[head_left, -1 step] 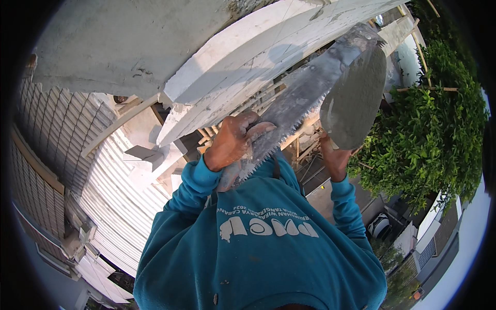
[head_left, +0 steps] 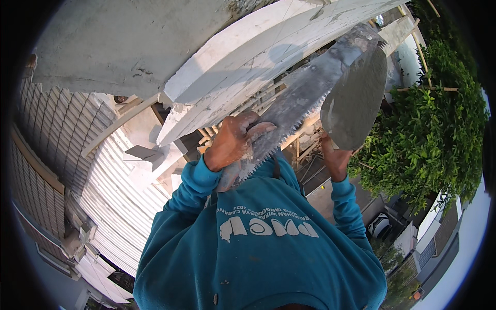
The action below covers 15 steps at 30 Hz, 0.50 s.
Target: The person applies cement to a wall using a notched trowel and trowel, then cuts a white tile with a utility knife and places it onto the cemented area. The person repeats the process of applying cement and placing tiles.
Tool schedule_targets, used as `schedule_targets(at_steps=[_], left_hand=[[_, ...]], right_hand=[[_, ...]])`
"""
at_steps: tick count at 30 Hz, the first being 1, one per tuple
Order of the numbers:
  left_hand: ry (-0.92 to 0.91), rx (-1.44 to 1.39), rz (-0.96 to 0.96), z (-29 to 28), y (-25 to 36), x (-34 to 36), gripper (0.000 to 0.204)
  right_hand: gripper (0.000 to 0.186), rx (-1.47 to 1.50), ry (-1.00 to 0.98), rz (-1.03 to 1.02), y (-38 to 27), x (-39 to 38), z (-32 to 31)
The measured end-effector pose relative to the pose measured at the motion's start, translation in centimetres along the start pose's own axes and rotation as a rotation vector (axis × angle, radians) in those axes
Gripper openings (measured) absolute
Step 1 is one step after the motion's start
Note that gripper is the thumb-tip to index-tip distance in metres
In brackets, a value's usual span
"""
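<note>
My left hand (head_left: pixel 232 140) is closed around a long grey saw blade (head_left: pixel 305 85), gripping it near its lower end. The blade slants up to the right, its jagged teeth along the edge facing me and the right side. In my right hand (head_left: pixel 335 159) is a trowel (head_left: pixel 355 101) with a broad rounded face coated in smooth grey mortar. Its far end overlaps the upper part of the saw blade; whether the two touch I cannot tell. The trowel's handle is mostly hidden by my fingers.
A curved pale concrete ledge (head_left: pixel 227 57) runs just beyond my hands, below a grey plastered wall (head_left: pixel 129 46). Corrugated roofing (head_left: pixel 111 191) lies lower left, and leafy branches (head_left: pixel 423 129) crowd the right. Bamboo poles (head_left: pixel 421 57) stand at far right; the ground is far below.
</note>
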<state>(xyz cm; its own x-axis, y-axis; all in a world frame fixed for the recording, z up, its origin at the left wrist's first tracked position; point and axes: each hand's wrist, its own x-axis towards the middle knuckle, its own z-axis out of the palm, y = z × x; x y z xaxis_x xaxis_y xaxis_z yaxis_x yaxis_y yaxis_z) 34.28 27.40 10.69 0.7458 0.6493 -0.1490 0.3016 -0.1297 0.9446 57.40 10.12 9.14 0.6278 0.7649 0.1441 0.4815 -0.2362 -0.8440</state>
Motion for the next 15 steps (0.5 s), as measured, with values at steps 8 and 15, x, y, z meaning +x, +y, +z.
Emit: schedule_targets(at_steps=[8, 15], left_hand=[[0.014, -0.026, 0.058, 0.1, 0.3, 0.6, 0.033], [0.066, 0.06, 0.215, 0.4, 0.8, 0.7, 0.021]], right_hand=[[0.027, -0.059, 0.021, -0.096, -0.3, 1.1, 0.1], [0.005, 0.276, 0.015, 0.13, 1.1, -0.4, 2.0]])
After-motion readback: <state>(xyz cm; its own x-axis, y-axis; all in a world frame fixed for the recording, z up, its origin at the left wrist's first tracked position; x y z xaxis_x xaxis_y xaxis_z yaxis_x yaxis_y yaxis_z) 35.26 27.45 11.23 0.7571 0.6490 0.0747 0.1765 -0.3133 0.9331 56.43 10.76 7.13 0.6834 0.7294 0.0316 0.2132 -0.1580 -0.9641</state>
